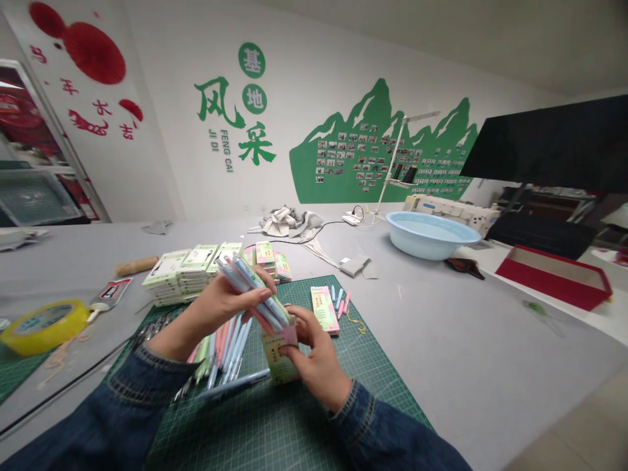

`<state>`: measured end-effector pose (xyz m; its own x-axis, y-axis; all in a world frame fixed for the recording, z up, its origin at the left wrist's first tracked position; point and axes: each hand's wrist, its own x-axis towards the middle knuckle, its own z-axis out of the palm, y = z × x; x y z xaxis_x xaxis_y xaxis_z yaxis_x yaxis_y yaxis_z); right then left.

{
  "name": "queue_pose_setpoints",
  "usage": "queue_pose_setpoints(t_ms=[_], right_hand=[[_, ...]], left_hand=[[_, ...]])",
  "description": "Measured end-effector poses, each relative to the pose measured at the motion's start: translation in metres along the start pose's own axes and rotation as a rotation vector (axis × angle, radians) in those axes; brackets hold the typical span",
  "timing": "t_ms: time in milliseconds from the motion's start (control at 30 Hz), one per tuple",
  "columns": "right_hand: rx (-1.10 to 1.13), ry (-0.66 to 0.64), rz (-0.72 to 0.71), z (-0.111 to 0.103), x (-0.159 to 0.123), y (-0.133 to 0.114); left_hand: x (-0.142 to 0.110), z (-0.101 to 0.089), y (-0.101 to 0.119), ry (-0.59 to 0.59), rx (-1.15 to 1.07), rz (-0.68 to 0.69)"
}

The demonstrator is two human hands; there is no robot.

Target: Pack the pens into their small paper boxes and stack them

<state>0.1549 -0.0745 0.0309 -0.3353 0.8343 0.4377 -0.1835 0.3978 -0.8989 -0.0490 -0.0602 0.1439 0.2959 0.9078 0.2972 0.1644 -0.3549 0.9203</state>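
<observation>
Over the cutting mat (pixel 363 347), small carton (pixel 280 356): pink and green, tilted slightly, mouth upward; whether its base touches the mat cannot be told; probably light thin card, springy but easily creased; best held by opposite side walls, with modest pressure.
Right hand (pixel 316 347): grip closed on the carton's upper part, thumb across its front, fingers curled round the edge; opening only as wide as the carton.
Pen bundle (pixel 252 291): blue, pink and green pens, slanting, lower ends at the carton's mouth; how far in, if at all, cannot be told; likely light, stiff and slick, apt to slide against one another; take hold round the middle, all barrels together, lower ends free.
Left hand (pixel 235 294): grip wrapped about the bundle, thumb pressed across the front; closed as far as the barrels allow.
Loose pens (pixel 228 347): on the mat, behind and left of the carton; likely to roll if nudged.
Second carton (pixel 324 310): lying flat beyond the right hand; short coloured pieces (pixel 346 303) just beside it.
Box stacks (pixel 196 268): farther left; light blue basin (pixel 426 252) farther back, right, on the grey tabletop (pixel 466 340).
</observation>
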Motion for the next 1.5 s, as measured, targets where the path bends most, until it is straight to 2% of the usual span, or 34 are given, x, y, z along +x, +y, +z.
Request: queue_pose_setpoints(t_ms=[100, 267, 600, 767, 900, 1000, 1367, 1500], right_hand=[[0.066, -0.031, 0.012, 0.000, 0.000, 0.000], [0.117, -0.112, 0.049, -0.003, 0.001, 0.001], [0.166, -0.140, 0.081, 0.002, 0.000, 0.000], [0.120, -0.114, 0.078, 0.001, 0.000, -0.002], [0.077, -0.082, 0.067, -0.002, -0.001, -0.002], [0.048, -0.078, 0.057, -0.002, -0.001, -0.001], [0.141, -0.094, 0.080, 0.000, -0.001, 0.004], [0.183, -0.133, 0.109, 0.001, -0.001, 0.005]], left_hand=[[0.008, -0.002, -0.003, -0.050, 0.071, -0.013], [0.005, -0.014, -0.008, -0.029, 0.096, -0.064], [0.005, -0.019, -0.005, -0.195, 0.207, 0.051], [0.004, -0.017, 0.008, -0.153, 0.245, 0.055], [0.000, -0.018, 0.017, -0.204, 0.241, -0.026], [-0.001, -0.018, 0.017, -0.259, 0.238, -0.025], [0.005, -0.004, -0.007, -0.283, 0.039, -0.106], [0.004, -0.008, -0.007, -0.360, 0.028, -0.154]])
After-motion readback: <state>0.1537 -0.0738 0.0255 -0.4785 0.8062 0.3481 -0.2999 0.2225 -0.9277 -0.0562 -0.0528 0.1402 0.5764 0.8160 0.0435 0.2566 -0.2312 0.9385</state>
